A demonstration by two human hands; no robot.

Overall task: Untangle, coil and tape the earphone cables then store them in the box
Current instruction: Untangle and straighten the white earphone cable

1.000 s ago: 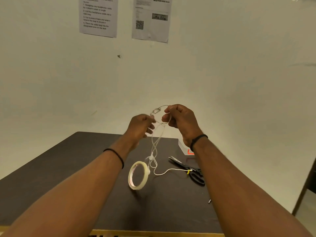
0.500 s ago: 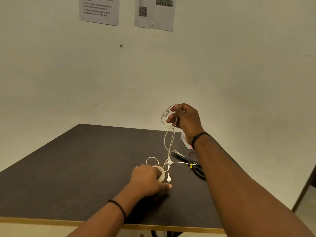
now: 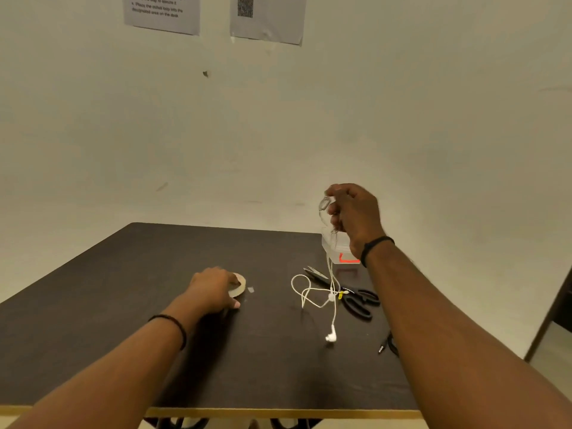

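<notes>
Your left hand [image 3: 213, 287] lies palm-down on the dark table [image 3: 123, 305], its grip closed over the roll of tape [image 3: 239, 285], which sits near the table's middle; a small loose tape piece [image 3: 251, 289] lies just beside the roll. Your right hand [image 3: 353, 212] is raised above the far right part of the table, grip pinched on the upper end of the white earphone cable [image 3: 330, 274]; that end is blurred. The cable hangs down from the hand, crosses the black scissors [image 3: 356, 300] and loops on the table surface, with one earbud [image 3: 331, 335] resting toward the near edge. The clear box [image 3: 335, 253], marked with orange, stands at the far right corner, partly behind your right wrist. A dark jack plug [image 3: 382, 348] of another cable shows near the right edge, beside your right forearm. Both wrists carry a black band. Printed sheets [image 3: 266, 17] hang on the wall.
</notes>
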